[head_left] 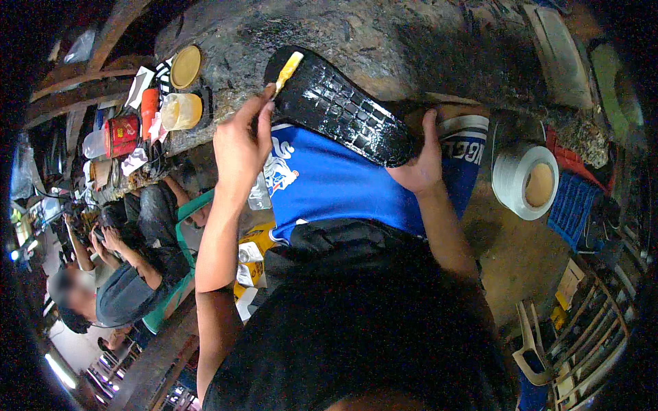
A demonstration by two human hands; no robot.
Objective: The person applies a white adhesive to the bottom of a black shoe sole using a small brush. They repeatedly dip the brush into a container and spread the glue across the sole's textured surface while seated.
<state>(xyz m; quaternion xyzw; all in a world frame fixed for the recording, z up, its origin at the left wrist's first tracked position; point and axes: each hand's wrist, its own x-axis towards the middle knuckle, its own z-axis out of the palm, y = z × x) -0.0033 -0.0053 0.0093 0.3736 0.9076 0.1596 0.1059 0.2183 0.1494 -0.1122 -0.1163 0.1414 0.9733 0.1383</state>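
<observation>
Sole (329,99), black, wet-glossy across grid tread, slanting above blue garment (343,181) at lap. Hands apart. Left hand (241,140) pinches yellow-coated applicator (288,68) over sole's upper left end; contact unclear. Right hand (421,166) at lower right end, thumb raised, fingers hidden; cannot tell whether clamped. Pale yellow tub (181,111) on left; white roll (507,181) on right.
</observation>
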